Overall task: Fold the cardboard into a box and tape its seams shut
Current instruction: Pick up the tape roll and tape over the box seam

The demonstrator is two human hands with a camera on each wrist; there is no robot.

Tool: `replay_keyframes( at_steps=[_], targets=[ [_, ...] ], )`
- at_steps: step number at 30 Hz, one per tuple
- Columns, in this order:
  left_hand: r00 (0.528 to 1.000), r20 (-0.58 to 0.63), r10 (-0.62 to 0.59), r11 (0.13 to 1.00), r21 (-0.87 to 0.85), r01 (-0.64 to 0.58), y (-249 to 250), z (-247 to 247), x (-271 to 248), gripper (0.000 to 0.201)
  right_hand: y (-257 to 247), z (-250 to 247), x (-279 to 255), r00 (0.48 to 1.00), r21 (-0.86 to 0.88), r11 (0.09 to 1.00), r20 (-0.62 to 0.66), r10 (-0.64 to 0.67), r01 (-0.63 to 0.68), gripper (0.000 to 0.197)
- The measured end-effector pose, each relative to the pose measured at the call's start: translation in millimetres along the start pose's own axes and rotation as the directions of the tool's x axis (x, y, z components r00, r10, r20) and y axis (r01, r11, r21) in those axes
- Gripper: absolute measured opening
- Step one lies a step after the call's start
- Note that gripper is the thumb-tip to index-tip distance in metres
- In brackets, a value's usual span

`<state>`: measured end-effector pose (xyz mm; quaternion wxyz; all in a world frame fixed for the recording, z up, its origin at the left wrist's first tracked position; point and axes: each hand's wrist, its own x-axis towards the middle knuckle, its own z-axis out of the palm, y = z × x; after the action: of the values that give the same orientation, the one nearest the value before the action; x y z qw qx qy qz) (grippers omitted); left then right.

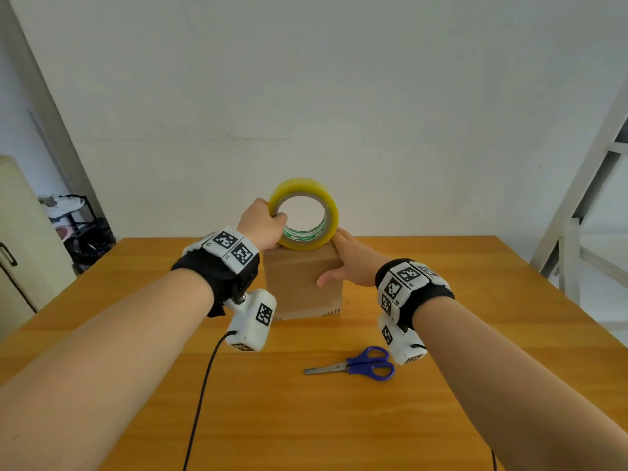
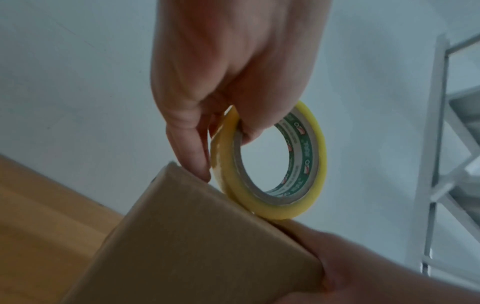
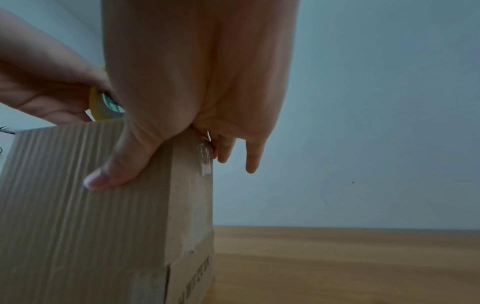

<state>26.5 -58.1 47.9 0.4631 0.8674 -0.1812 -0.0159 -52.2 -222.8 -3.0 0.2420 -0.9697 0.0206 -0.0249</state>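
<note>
So the cardboard box (image 1: 302, 283) is already folded up and standing upright in the middle of the wooden table (image 1: 475, 334), a bit toward the far edge, with its corrugated bottom edge showing right at the tabletop. The roll of yellowish packing tape (image 1: 303, 214) is standing on edge on the top face of the box, open hole facing the head camera, green-printed core visible inside. The left hand (image 1: 263, 226) has it pinched at the left rim: thumb hooked into the hole, other fingers curled round the outside, and in the left wrist view one fingertip reaches down to just about the box's top edge. The right hand (image 1: 353, 260) is draped over the top right corner of the box, thumb flat against the near side panel, the rest of the fingers laid fairly straight down the right side, close together, little finger sticking out a bit off the cardboard. The right wrist view shows a shiny strip of clear tape (image 3: 205, 158) on that side, under the fingers. A pair of blue-handled scissors (image 1: 356, 366) lies closed on the table, nearer the person, well apart from the box.
</note>
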Motion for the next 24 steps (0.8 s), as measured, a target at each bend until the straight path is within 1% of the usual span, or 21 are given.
replay_keyframes(
  at_steps=[1,3,5,7,9,12,15,18,21,24],
  targets=[
    [1.000,-0.011,-0.019,0.999,-0.050,0.019,0,-2,0,0.017,0,0,0,1.000,-0.016,1.000,0.000,0.008,-0.008,0.099],
    [0.999,-0.036,-0.029,0.996,-0.091,0.026,-1,-7,-2,0.013,-2,-1,0,0.999,-0.050,0.998,0.005,0.034,-0.033,0.105],
    [0.998,-0.069,-0.004,0.997,-0.078,-0.001,-4,-13,-4,0.015,-4,-1,-1,0.998,-0.078,0.996,0.013,0.055,-0.054,0.108],
    [0.994,-0.102,0.031,0.999,-0.037,-0.035,-8,-21,-4,0.021,-6,-2,-4,0.998,-0.088,0.994,0.017,0.065,-0.063,0.108],
    [0.992,-0.113,0.056,0.998,0.002,-0.056,-11,-28,-5,0.022,-8,-3,-5,0.997,-0.088,0.994,0.018,0.069,-0.067,0.107],
    [0.992,-0.103,0.073,0.997,0.044,-0.068,-13,-35,-7,0.023,-12,-3,-4,0.997,-0.096,0.993,0.024,0.075,-0.072,0.106],
    [0.997,-0.064,0.042,0.999,0.032,-0.041,-13,-36,-8,0.026,-14,-3,-4,0.996,-0.107,0.991,0.028,0.088,-0.084,0.108],
    [0.998,-0.047,0.030,0.999,0.026,-0.029,-13,-36,-8,0.026,-18,-7,-4,0.994,-0.212,0.972,0.029,0.110,-0.101,0.113],
    [0.998,-0.053,0.032,0.999,0.006,-0.032,-15,-35,-9,0.028,-27,-4,-1,0.998,-0.315,0.947,0.012,0.067,-0.060,0.124],
    [0.998,-0.049,0.026,0.999,-0.035,-0.028,-17,-33,-8,0.036,-33,3,9,1.000,-0.321,0.947,0.000,0.007,-0.006,0.128]
  ],
)
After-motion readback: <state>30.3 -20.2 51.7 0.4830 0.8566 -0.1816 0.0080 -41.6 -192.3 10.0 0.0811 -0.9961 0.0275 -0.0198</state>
